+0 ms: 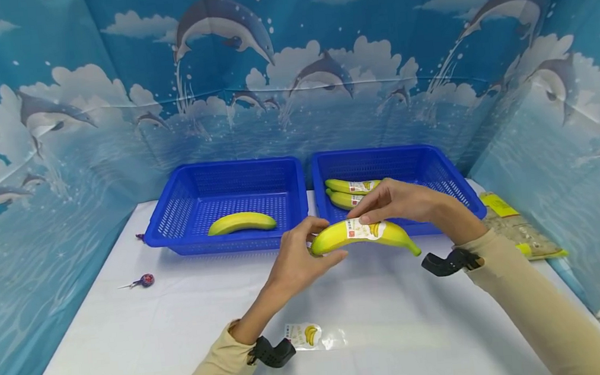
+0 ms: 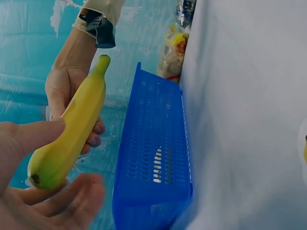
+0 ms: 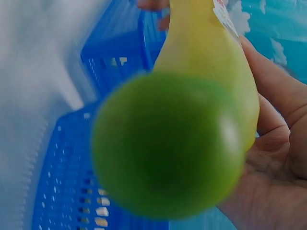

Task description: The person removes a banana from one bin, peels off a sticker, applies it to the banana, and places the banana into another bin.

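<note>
observed one labelled banana (image 1: 340,236), held up by both hands above the white table (image 1: 400,357), near the front of the right basket (image 1: 410,160). found the left hand (image 1: 295,256) gripping the rounded end, thumb on one side and fingers on the other, per the left wrist view. found the right hand (image 1: 400,199) pinching from above, thumb at the upper edge of the printed label (image 1: 366,229). noted the green stem end pointing right and tilted down.

recorded two bananas (image 1: 353,186), also labelled, inside the right basket, and a single banana (image 1: 241,221) inside the left basket (image 1: 230,244). also logged on the table: a clear label strip (image 1: 304,336) near the left wrist, a lollipop (image 1: 147,280) at the left, and a bag (image 1: 518,228) beside the right basket.
</note>
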